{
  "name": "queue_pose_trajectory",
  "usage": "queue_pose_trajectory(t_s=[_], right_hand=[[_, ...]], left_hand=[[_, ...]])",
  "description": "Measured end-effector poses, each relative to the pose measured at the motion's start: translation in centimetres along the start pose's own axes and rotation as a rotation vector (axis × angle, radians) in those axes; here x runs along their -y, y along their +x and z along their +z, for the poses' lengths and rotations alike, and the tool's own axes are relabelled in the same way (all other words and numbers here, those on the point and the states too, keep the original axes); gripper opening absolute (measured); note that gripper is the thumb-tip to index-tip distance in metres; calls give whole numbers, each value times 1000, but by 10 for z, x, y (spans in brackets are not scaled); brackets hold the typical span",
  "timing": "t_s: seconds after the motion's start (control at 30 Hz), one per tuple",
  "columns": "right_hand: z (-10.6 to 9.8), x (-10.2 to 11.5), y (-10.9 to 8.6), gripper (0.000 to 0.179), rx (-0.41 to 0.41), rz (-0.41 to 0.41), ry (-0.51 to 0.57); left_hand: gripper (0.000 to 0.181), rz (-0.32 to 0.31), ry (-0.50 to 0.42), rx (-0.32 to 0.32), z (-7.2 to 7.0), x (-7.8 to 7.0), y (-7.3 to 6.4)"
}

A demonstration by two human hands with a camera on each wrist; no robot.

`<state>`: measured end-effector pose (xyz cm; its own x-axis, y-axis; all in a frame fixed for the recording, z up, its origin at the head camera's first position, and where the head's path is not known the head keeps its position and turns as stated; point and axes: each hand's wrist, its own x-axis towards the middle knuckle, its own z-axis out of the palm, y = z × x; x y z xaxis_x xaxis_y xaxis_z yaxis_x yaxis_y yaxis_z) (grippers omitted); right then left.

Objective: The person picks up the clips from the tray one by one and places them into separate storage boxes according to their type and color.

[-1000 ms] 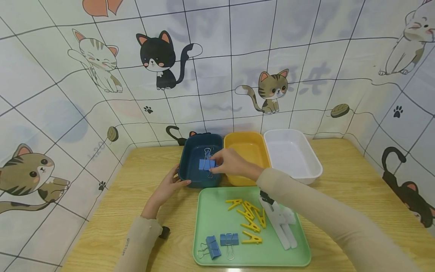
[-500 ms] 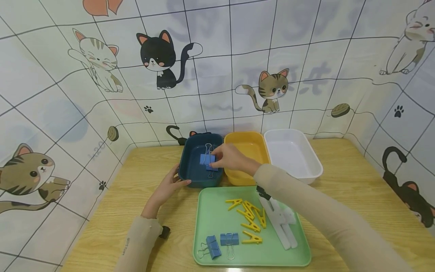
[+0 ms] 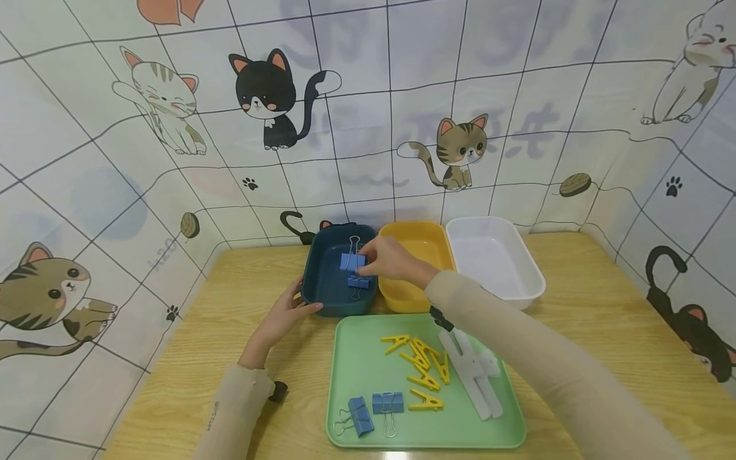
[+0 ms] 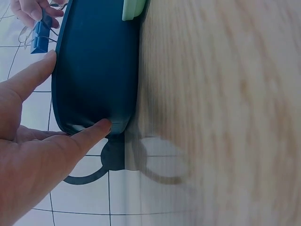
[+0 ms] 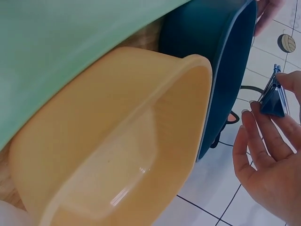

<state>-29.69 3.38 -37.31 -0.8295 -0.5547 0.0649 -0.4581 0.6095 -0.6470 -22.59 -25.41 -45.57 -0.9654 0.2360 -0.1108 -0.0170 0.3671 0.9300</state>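
Over the dark blue bin (image 3: 329, 291), my right hand (image 3: 393, 260) pinches a blue binder clip (image 3: 352, 262) between thumb and fingers. The right wrist view shows this binder clip (image 5: 273, 101) above the bin's rim, wire handles pointing up. Another blue binder clip (image 3: 359, 282) is lower, inside the bin. My left hand (image 3: 282, 319) touches the bin's near left corner with fairly straight fingers; in the left wrist view two fingertips (image 4: 104, 126) lie against its outside. Two more blue binder clips (image 3: 388, 403) lie at the green tray's near left.
A yellow bin (image 3: 422, 233) and a white bin (image 3: 491, 255) stand in a row right of the blue one. The green tray (image 3: 414, 431) also holds several yellow clothespins (image 3: 424, 379) and white clip-like pieces (image 3: 473, 377). A cat-patterned wall covering rises close behind the bins.
My right hand has drawn slightly back toward the bin's far side with its binder clip, showing more of the clip below. My left hand stays at the bin's corner.
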Motion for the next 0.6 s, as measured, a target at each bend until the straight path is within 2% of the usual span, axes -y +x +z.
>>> queue_pose_trajectory(t_s=[0.3,0.6], right_hand=[[-5,4,8,45,3,31,-13],[-8,6,19,45,1,7,-63]], left_hand=[[89,-6,-16,2,-1,3,2],[90,-9,-15,7,-1,0,0]])
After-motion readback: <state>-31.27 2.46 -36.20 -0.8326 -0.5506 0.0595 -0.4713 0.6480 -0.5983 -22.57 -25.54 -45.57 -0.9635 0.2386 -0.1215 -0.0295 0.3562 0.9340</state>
